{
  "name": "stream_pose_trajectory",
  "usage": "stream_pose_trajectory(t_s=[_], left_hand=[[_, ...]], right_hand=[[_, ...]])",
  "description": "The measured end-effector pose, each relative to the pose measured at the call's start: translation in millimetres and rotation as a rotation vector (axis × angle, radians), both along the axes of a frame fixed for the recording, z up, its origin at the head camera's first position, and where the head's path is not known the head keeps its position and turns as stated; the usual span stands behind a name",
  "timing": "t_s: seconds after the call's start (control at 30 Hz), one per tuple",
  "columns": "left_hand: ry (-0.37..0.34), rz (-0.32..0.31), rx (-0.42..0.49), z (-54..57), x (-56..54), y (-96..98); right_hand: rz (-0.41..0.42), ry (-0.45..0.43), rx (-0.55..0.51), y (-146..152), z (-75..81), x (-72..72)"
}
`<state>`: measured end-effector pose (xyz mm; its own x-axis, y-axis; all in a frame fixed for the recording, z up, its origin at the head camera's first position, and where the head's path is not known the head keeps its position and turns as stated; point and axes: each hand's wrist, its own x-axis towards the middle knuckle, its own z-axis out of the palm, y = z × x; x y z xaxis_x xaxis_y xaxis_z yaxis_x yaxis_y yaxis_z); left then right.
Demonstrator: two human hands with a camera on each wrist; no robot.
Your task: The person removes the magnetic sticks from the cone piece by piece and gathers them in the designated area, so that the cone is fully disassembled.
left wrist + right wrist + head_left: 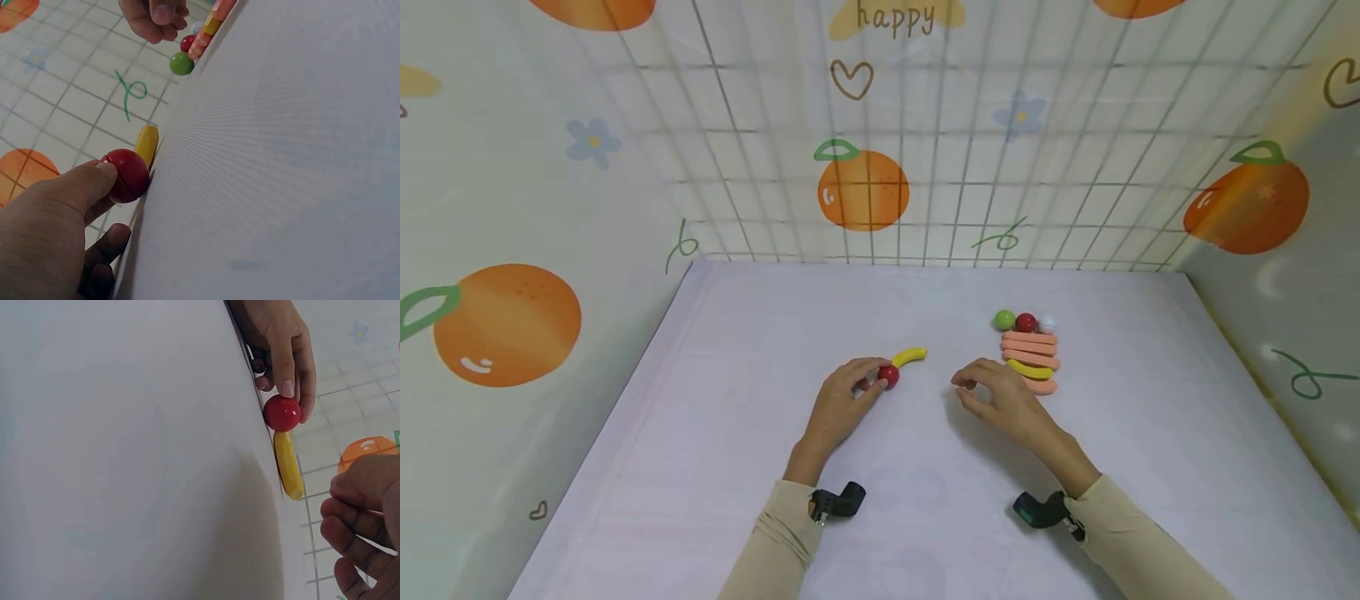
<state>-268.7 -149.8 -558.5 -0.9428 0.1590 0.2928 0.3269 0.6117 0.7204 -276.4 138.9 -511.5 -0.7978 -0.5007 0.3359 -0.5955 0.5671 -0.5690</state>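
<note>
My left hand (842,400) pinches a shiny red ball (889,377) between thumb and fingers, low at the white tabletop. In the left wrist view a groove runs round this red ball (130,176). Right beside the ball lies a small yellow toy banana (910,357), its near end close against it; the right wrist view shows the banana (287,465) lengthwise. My right hand (1007,400) hovers to the right with loosely curled fingers and holds nothing. It is nearest to a row of pink sausage-like sticks (1030,348), partly hidden behind the hand.
Behind the pink sticks sit a green ball (1004,320), a red ball (1026,322) and a white ball (1047,324) in a line. Another yellow banana (1030,370) lies among the sticks. A wire grid (955,183) behind a printed sheet stands along the back edge.
</note>
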Motion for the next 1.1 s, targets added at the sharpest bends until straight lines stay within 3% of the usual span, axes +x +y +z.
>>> stream_pose_trajectory(t_s=[0.27,0.5,0.73,1.1], left_hand=[[-0.018,0.005,0.004,4.2,3.5,1.1],[-0.021,0.013,0.004,10.3,6.4,2.1],[-0.025,0.003,0.002,12.7,6.5,1.1],[-0.009,-0.002,0.014,17.2,5.1,0.8]], right_hand=[[0.033,0.051,0.001,-3,1.1,-0.4],[0.013,-0.003,0.015,-6,10.8,0.8],[0.02,0.029,-0.009,-10,14.3,0.0],[0.005,-0.008,0.003,-18,18.6,-2.6]])
